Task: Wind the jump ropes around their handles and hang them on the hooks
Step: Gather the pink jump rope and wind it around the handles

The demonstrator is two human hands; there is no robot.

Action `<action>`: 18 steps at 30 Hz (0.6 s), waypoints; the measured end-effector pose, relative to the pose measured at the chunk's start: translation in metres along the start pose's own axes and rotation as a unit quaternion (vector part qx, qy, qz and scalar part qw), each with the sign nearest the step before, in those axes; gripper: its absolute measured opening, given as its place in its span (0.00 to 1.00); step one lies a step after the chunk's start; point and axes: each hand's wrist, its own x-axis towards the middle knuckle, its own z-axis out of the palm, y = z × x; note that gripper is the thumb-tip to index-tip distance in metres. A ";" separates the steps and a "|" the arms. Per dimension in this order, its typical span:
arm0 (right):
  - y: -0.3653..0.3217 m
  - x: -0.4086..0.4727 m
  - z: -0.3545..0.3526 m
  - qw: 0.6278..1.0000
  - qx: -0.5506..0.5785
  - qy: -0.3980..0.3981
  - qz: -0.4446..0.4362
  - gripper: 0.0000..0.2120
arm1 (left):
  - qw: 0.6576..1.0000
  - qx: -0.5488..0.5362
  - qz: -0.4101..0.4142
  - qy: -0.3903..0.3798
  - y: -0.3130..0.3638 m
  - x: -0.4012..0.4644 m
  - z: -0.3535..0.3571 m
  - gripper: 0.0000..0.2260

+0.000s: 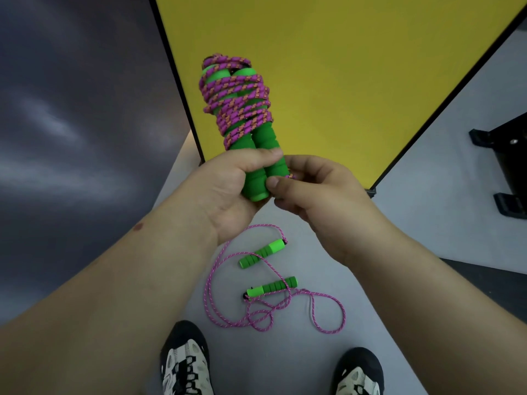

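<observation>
A jump rope bundle (238,104) stands upright in front of me: two green foam handles side by side, with pink-and-orange rope wound round their upper half. My left hand (228,189) grips the lower part of both handles. My right hand (308,186) touches the handles' lower right side, thumb against the foam, and a short bit of rope shows at its fingertips. A second jump rope (268,283) lies loose on the grey floor below, its two green handles apart and its thin pink rope in loops. No hooks are in view.
A yellow panel (342,67) with a black frame stands straight ahead, a dark grey wall (71,109) on the left. A black stand (507,166) sits at the right edge. My two shoes (185,363) are at the bottom.
</observation>
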 end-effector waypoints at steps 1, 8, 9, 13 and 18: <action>0.001 0.000 -0.003 1.000 0.020 -0.002 0.008 0.13 | 1.000 0.014 0.009 -0.004 0.002 0.000 0.000 0.04; 0.016 -0.002 -0.016 0.997 0.024 -0.045 0.049 0.16 | 0.991 0.027 0.129 0.039 0.020 0.003 -0.002 0.10; 0.015 -0.003 -0.017 0.997 -0.040 -0.046 0.049 0.18 | 0.988 0.057 0.135 0.043 0.018 0.003 -0.003 0.12; 0.004 0.000 -0.019 0.973 -0.216 -0.039 0.074 0.27 | 0.971 0.180 0.156 0.032 0.008 0.002 -0.006 0.18; -0.032 -0.005 -0.019 0.943 -0.257 0.138 -0.159 0.16 | 0.900 0.381 0.207 0.034 0.004 0.001 -0.008 0.17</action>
